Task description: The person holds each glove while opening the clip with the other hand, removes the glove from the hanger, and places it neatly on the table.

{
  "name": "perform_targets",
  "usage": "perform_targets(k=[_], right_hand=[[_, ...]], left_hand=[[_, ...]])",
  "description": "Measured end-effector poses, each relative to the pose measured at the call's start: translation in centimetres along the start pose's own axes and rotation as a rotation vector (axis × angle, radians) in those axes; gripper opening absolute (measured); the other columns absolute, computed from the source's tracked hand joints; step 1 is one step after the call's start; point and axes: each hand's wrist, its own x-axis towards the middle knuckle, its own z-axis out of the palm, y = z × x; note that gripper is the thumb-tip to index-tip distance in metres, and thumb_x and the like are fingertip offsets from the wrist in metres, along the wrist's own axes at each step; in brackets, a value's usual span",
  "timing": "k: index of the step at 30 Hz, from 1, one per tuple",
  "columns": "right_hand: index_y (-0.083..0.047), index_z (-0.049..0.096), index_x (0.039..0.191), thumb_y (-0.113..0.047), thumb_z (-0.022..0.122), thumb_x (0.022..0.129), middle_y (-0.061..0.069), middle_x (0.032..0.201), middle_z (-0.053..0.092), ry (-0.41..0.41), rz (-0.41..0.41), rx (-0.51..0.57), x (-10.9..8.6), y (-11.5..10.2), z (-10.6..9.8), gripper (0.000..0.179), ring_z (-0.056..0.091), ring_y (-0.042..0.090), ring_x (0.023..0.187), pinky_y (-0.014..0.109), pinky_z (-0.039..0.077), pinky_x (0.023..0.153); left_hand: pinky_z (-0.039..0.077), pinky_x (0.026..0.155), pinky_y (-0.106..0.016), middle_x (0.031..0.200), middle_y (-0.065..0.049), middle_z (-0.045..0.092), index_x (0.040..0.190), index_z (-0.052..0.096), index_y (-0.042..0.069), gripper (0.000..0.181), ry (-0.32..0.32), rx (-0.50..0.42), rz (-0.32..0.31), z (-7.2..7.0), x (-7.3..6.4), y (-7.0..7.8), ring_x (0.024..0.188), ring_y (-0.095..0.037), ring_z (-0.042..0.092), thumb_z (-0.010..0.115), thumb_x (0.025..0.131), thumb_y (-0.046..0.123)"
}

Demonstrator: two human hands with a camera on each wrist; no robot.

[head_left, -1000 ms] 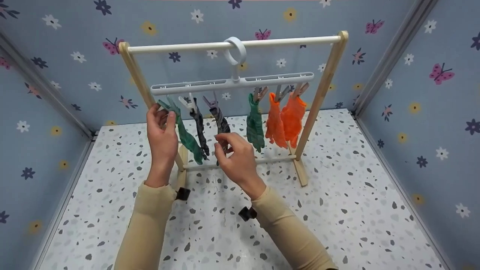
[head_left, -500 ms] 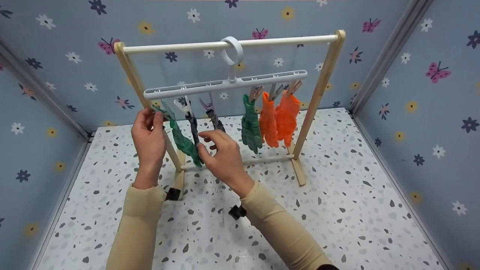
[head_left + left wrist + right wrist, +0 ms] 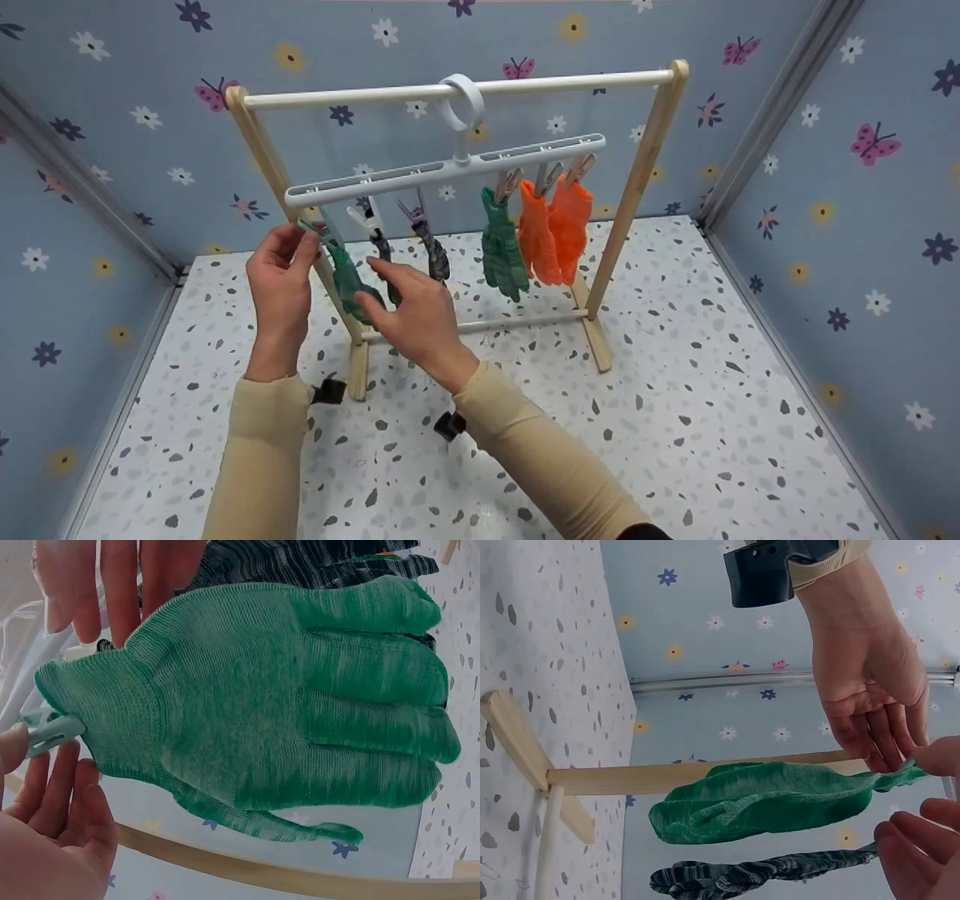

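Observation:
My left hand [image 3: 281, 289] pinches a pale green clothespin [image 3: 58, 735] at the left end of the white hanger [image 3: 375, 184]. This clothespin bites the cuff of a green knitted glove [image 3: 232, 697], which hangs with its fingers downward in the head view. Beside the glove is my right hand [image 3: 416, 315], thumb and fingers spread apart, nothing gripped; in the left wrist view its straight fingers lie right at the cuff's edge. Just to the right, a black-and-grey glove [image 3: 757, 874] dangles from a white clothespin [image 3: 367, 220], partly hidden behind the right hand.
Another dark glove [image 3: 431, 251] hangs from a purple clothespin [image 3: 414, 214]. On the hanger's right half hang a second green glove [image 3: 502, 251] and two orange gloves [image 3: 570, 225]. A wooden rack [image 3: 637, 187] carries the hanger above a speckled floor [image 3: 675, 420], between flowered walls.
Both hands have moved left, the right one from the dark gloves to beside the left green glove. The hanger's left end has dipped and swung left. The left hand keeps its pinch.

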Motion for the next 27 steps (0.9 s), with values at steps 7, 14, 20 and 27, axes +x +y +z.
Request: perform_targets(k=[7,14,20,27], right_hand=[[-0.007,0.066,0.129,-0.025,0.074,0.092,0.004,0.114,0.072,-0.028,0.041,0.073,0.3,-0.4,0.5,0.042,0.067,0.01,0.1,0.02,0.052,0.078],[-0.009,0.07,0.123,-0.017,0.07,0.095,0.001,0.106,0.074,-0.041,0.106,0.182,0.7,-0.9,0.5,0.029,0.066,0.001,0.093,0.013,0.051,0.073],[-0.006,0.075,0.113,-0.009,0.067,0.095,0.003,0.1,0.075,-0.01,0.115,0.229,0.8,-0.8,0.5,0.02,0.068,0.0,0.086,0.015,0.053,0.073],[-0.007,0.076,0.11,-0.008,0.066,0.095,0.004,0.098,0.075,-0.011,0.103,0.249,0.7,-0.6,0.7,0.018,0.066,-0.002,0.084,0.014,0.052,0.075]], left_hand=[[0.049,0.092,-0.031,0.111,-0.012,0.07,0.108,0.068,-0.002,0.018,-0.076,-0.141,0.03,-0.5,0.1,-0.9,0.102,-0.026,0.061,0.067,0.097,0.012],[0.045,0.101,-0.033,0.112,-0.014,0.069,0.105,0.066,-0.002,0.013,-0.157,-0.306,-0.004,-0.7,0.1,-1.2,0.108,-0.027,0.062,0.064,0.098,0.008],[0.039,0.107,-0.038,0.115,-0.016,0.067,0.106,0.063,-0.001,0.022,-0.26,-0.499,-0.053,-0.6,0.2,-1.5,0.115,-0.03,0.06,0.066,0.097,0.018],[0.042,0.099,-0.037,0.114,-0.017,0.067,0.102,0.062,0.002,0.025,-0.383,-0.678,-0.09,-0.6,0.5,-1.6,0.111,-0.028,0.059,0.068,0.095,0.025]])
